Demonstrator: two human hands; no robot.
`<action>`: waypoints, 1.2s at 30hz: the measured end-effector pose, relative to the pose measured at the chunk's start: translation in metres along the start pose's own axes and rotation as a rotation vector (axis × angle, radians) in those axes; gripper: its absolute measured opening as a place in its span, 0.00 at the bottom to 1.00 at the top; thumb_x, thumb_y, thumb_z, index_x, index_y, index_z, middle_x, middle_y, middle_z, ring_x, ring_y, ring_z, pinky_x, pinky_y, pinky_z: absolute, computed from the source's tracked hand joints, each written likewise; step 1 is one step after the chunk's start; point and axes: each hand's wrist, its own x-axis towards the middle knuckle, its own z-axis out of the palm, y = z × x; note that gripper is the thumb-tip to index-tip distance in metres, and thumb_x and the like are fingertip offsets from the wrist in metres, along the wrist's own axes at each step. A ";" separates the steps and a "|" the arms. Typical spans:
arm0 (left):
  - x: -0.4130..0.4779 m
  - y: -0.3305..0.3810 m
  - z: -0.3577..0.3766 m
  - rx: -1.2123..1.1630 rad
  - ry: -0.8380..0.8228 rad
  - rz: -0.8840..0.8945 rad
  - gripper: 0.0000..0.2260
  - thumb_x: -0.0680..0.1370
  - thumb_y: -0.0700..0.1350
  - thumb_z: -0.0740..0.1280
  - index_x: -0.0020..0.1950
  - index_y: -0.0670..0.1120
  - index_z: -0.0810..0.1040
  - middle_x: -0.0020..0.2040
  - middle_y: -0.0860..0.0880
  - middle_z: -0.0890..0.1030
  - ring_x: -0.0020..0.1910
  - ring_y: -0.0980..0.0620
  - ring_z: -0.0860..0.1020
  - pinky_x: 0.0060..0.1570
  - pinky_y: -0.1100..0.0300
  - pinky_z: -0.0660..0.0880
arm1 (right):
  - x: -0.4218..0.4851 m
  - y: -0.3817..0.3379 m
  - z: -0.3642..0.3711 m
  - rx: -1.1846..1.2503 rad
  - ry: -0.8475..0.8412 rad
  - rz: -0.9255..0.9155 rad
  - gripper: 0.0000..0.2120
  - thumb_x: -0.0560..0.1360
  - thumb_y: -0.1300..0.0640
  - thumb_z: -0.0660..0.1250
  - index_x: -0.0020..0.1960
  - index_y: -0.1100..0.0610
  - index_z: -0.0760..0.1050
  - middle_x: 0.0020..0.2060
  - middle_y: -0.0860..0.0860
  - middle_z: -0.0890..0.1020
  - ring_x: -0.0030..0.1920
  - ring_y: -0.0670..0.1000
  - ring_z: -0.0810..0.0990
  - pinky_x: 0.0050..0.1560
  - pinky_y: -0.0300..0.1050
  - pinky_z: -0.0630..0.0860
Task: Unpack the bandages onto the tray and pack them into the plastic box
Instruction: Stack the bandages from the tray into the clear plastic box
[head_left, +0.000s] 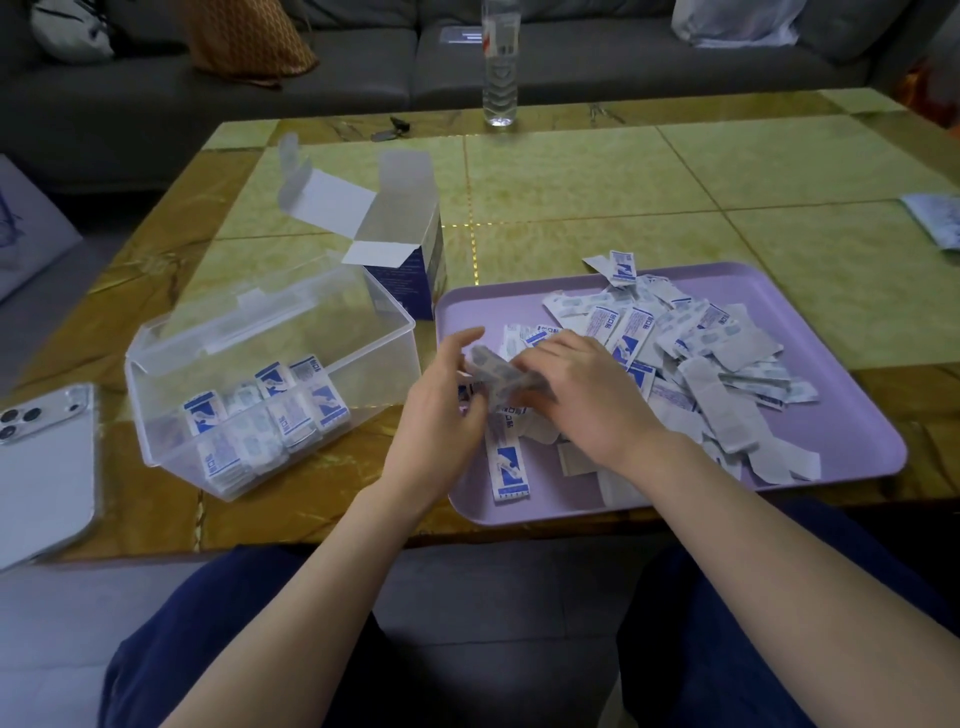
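Two hands meet over the tray (841, 410): your left hand (441, 402) and right hand (587, 397) both grip a blurred stack of bandages (493, 371), plastic box (171, 447) just left

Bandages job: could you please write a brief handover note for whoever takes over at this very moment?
Hands: the left hand grips one end of a small stack of bandages over the tray's near-left part; the right hand grips the other end.
Things: the purple tray holds a large loose pile. The plastic box is open, with packed bandages in its near part. The opened carton stands behind it; its inside is not visible.
Done: bandages tipped onto the tray, some packed.
Left: put the held stack in the box, then pack the pile.
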 end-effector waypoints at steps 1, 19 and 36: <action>-0.001 0.000 0.001 0.037 -0.011 0.028 0.23 0.74 0.32 0.64 0.67 0.48 0.66 0.54 0.51 0.75 0.52 0.55 0.76 0.50 0.60 0.76 | -0.001 -0.001 0.000 0.008 -0.019 0.002 0.06 0.69 0.58 0.72 0.44 0.57 0.77 0.37 0.51 0.81 0.44 0.57 0.77 0.44 0.50 0.72; -0.004 0.001 -0.009 0.464 -0.156 0.027 0.09 0.82 0.46 0.55 0.57 0.47 0.73 0.53 0.48 0.76 0.49 0.51 0.75 0.49 0.56 0.73 | -0.004 -0.007 -0.004 0.125 -0.153 0.120 0.10 0.76 0.63 0.63 0.55 0.57 0.77 0.50 0.52 0.80 0.52 0.52 0.75 0.51 0.43 0.69; -0.007 -0.004 -0.005 0.653 -0.117 0.058 0.06 0.81 0.46 0.56 0.54 0.47 0.69 0.51 0.49 0.76 0.48 0.49 0.74 0.50 0.57 0.70 | -0.007 -0.012 -0.002 0.193 -0.203 0.165 0.15 0.76 0.64 0.62 0.62 0.59 0.71 0.58 0.53 0.76 0.59 0.51 0.71 0.61 0.41 0.66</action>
